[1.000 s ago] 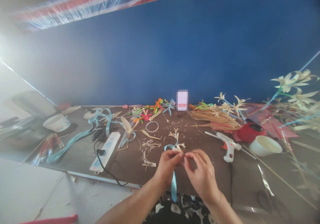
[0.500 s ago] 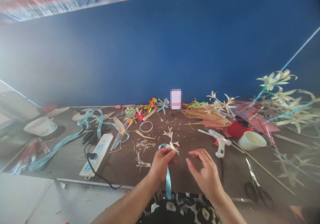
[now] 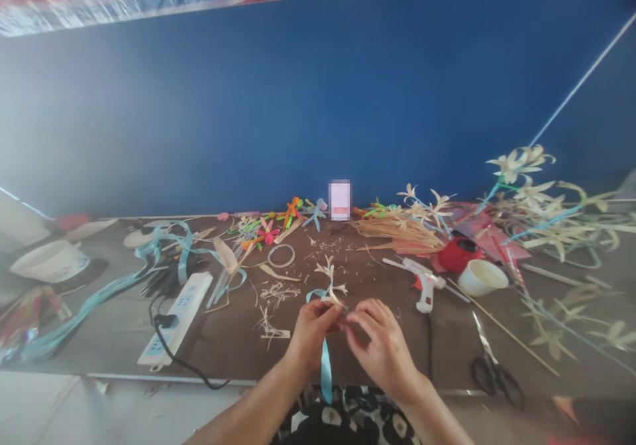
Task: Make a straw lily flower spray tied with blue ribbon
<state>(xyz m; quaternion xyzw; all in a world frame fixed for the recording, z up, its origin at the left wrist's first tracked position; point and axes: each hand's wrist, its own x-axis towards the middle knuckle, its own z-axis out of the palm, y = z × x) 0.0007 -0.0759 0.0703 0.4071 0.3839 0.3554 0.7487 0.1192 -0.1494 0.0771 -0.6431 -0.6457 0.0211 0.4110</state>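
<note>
One left hand [image 3: 311,329] is pinching a pale flower sprig [image 3: 331,291]; right hand [image 3: 380,339] is rejoining, fingers' grip unclear, apparently resuming two-handed work.

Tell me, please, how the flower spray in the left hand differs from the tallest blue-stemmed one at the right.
The held spray has small, narrow blossoms; on the tallest spray they look larger, with petals spread wide. The left hand pinches the held spray; no hand touches the tallest spray. The held spray sits low over the table; the tallest spray rises in front of the blue wall. Both have pale petals.
</note>
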